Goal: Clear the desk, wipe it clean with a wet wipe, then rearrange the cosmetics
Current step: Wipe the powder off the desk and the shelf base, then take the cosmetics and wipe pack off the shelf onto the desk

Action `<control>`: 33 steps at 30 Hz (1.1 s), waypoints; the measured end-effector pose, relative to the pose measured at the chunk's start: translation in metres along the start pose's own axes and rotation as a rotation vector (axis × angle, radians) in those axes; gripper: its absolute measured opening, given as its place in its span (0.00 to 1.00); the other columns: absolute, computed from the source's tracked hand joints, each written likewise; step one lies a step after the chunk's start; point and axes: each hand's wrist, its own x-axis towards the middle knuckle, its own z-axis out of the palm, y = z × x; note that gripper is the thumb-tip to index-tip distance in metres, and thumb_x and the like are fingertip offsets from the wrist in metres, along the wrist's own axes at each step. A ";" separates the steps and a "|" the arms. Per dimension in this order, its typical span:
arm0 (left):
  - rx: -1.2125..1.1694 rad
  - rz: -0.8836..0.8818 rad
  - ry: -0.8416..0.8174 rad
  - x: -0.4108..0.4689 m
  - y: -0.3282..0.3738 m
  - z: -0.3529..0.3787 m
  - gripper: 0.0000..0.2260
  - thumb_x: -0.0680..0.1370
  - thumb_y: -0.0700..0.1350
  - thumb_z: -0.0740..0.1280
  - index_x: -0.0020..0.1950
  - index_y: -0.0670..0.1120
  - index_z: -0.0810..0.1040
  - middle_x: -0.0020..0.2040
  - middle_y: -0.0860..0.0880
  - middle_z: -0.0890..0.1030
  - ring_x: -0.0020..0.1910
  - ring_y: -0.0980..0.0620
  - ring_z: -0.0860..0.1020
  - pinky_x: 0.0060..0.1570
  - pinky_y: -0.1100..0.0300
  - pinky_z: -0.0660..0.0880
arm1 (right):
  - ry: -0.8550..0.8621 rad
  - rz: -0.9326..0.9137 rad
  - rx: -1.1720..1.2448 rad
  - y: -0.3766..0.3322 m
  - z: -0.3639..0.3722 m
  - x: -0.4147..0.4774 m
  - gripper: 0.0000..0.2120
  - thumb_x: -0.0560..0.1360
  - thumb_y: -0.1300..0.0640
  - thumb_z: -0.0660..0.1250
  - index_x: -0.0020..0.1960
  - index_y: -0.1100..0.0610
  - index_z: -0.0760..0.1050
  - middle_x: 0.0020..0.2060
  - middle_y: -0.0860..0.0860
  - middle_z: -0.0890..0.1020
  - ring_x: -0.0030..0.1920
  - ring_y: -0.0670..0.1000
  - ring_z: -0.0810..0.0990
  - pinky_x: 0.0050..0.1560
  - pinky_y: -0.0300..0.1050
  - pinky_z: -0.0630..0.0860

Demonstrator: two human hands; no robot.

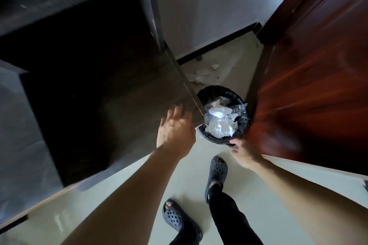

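Observation:
A small waste bin [242, 125] lined with a black bag stands on the floor between the dark desk [123, 109] and a red-brown door. Crumpled white wipes and clear plastic [219, 119] fill it. My left hand [176, 127] lies flat on the desk's near corner, fingers apart, holding nothing. My right hand [244, 152] is at the bin's near rim, with thumb and fingers curled onto the rim. The picture is blurred by motion. No cosmetics are in view.
The open wooden door [310, 85] hems the bin in on the right. More crumpled white paper [201, 75] lies on the floor behind the bin, by the white wall. My feet in grey clogs [217, 171] stand on the pale floor below.

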 end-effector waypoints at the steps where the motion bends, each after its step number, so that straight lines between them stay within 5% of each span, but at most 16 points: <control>1: 0.011 -0.030 -0.062 -0.015 -0.002 -0.012 0.14 0.78 0.46 0.59 0.62 0.47 0.75 0.64 0.44 0.74 0.62 0.43 0.72 0.59 0.49 0.70 | 0.001 0.003 -0.010 -0.005 -0.004 -0.014 0.20 0.74 0.62 0.64 0.66 0.60 0.73 0.61 0.56 0.79 0.59 0.55 0.78 0.62 0.45 0.72; 4: 0.048 -0.084 -0.133 -0.057 -0.014 -0.051 0.13 0.80 0.47 0.57 0.61 0.49 0.75 0.56 0.46 0.80 0.54 0.44 0.79 0.53 0.53 0.74 | -0.013 0.004 -0.041 -0.028 -0.018 -0.054 0.19 0.75 0.60 0.63 0.65 0.59 0.73 0.60 0.55 0.80 0.59 0.53 0.78 0.61 0.44 0.73; 10: 0.031 -0.116 -0.028 -0.126 -0.041 -0.127 0.12 0.80 0.47 0.57 0.61 0.50 0.75 0.57 0.49 0.80 0.54 0.47 0.79 0.52 0.55 0.74 | -0.002 -0.058 -0.083 -0.101 -0.057 -0.134 0.14 0.76 0.61 0.61 0.60 0.59 0.77 0.54 0.52 0.82 0.54 0.51 0.80 0.54 0.40 0.74; 13: 0.004 -0.153 0.016 -0.148 -0.051 -0.165 0.12 0.79 0.47 0.57 0.59 0.49 0.75 0.55 0.48 0.81 0.53 0.45 0.79 0.51 0.55 0.74 | 0.040 -0.124 -0.118 -0.141 -0.080 -0.167 0.12 0.75 0.62 0.60 0.36 0.48 0.72 0.34 0.43 0.75 0.39 0.45 0.75 0.37 0.33 0.65; 15: -0.006 -0.167 0.047 -0.159 -0.054 -0.189 0.12 0.79 0.47 0.57 0.58 0.49 0.76 0.54 0.47 0.81 0.53 0.44 0.79 0.50 0.54 0.74 | 0.075 -0.166 -0.120 -0.165 -0.092 -0.183 0.16 0.75 0.62 0.60 0.31 0.49 0.65 0.30 0.44 0.69 0.36 0.47 0.72 0.34 0.37 0.62; 17: -0.027 -0.178 0.084 -0.168 -0.057 -0.213 0.12 0.79 0.46 0.57 0.58 0.48 0.76 0.53 0.46 0.81 0.52 0.44 0.79 0.51 0.54 0.75 | 0.109 -0.209 -0.114 -0.187 -0.104 -0.197 0.09 0.75 0.60 0.62 0.43 0.49 0.78 0.41 0.45 0.80 0.45 0.47 0.79 0.40 0.35 0.67; 20: -0.095 -0.170 0.151 -0.173 -0.061 -0.244 0.11 0.80 0.46 0.57 0.59 0.48 0.76 0.52 0.47 0.82 0.50 0.45 0.80 0.51 0.53 0.77 | 0.148 -0.263 -0.055 -0.218 -0.123 -0.205 0.15 0.75 0.58 0.63 0.60 0.53 0.78 0.51 0.47 0.83 0.54 0.49 0.80 0.53 0.39 0.73; 27: -0.094 -0.167 0.273 -0.155 -0.072 -0.299 0.13 0.79 0.46 0.58 0.61 0.49 0.76 0.53 0.48 0.81 0.51 0.45 0.79 0.49 0.55 0.74 | 0.386 -0.564 0.024 -0.324 -0.192 -0.206 0.19 0.74 0.55 0.67 0.65 0.52 0.74 0.54 0.48 0.82 0.52 0.46 0.80 0.51 0.36 0.73; 33: -0.079 -0.171 0.317 -0.127 -0.076 -0.320 0.13 0.79 0.47 0.58 0.62 0.49 0.75 0.56 0.50 0.81 0.53 0.46 0.79 0.50 0.56 0.74 | 0.620 -0.837 -0.147 -0.406 -0.230 -0.168 0.30 0.70 0.54 0.72 0.69 0.57 0.67 0.65 0.55 0.72 0.63 0.58 0.72 0.59 0.53 0.75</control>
